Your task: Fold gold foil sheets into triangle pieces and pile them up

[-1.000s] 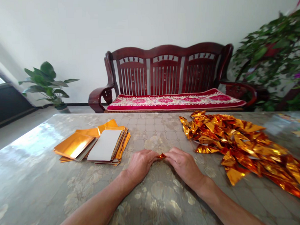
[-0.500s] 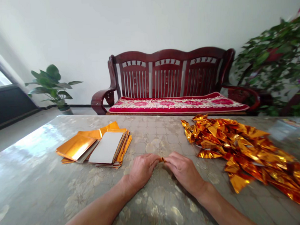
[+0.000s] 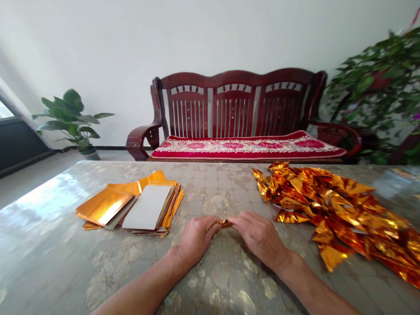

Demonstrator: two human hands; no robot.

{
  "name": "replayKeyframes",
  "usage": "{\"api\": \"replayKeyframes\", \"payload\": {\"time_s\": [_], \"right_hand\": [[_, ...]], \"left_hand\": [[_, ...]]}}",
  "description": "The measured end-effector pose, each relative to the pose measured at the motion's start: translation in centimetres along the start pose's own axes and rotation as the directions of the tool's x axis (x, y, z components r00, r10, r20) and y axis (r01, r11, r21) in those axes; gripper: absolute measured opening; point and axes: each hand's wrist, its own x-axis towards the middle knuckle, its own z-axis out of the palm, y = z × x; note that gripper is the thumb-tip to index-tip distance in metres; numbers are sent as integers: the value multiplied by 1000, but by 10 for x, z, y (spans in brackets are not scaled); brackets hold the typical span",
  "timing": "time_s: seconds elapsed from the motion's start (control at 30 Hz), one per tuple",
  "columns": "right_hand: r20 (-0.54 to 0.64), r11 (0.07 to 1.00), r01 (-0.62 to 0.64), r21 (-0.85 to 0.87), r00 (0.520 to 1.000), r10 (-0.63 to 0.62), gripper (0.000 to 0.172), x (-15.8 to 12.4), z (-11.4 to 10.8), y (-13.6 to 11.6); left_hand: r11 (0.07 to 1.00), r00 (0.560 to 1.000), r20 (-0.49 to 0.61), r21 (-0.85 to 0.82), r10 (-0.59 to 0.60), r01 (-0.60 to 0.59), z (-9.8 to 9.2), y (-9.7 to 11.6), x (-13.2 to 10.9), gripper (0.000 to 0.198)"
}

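Between my two hands is a small piece of shiny gold foil paper [image 3: 225, 223], mostly hidden by the fingers. My left hand [image 3: 196, 237] pinches its left end, and my right hand [image 3: 258, 236] grips its right end. Both hands are closed, close together over the middle of the table. To the left lies a stack of flat foil paper sheets [image 3: 147, 207], grey-white backing up on top, with gold sheets [image 3: 104, 206] fanned beside it. On the right spreads a heap of folded gold foil pieces [image 3: 337, 203], several of them pointed at the ends.
The table [image 3: 219, 287] has a glossy, flower-patterned cover. Behind it stands a dark red wooden bench [image 3: 233, 105] with a red and white floral cushion [image 3: 247, 146]. A clear plastic bag [image 3: 399, 181] lies at the far right. Potted plants [image 3: 72, 119] flank the bench.
My hands have shifted slightly apart, and a little more of the gold foil shows between the fingertips. The camera view has moved slightly; the stack and heap look unchanged.
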Motion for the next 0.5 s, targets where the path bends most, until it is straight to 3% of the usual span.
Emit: {"api": "replayKeyframes", "payload": {"time_s": [0.2,0.5], "right_hand": [[39,994,85,-62,996,-83,32,1,-5,2],[29,991,135,-6,990,-135,23,1,-2,4]], "left_hand": [[990,998,24,-124,-60,62,0,0,4,27],[987,997,35,-147,-66,70,0,0,4,26]]}}
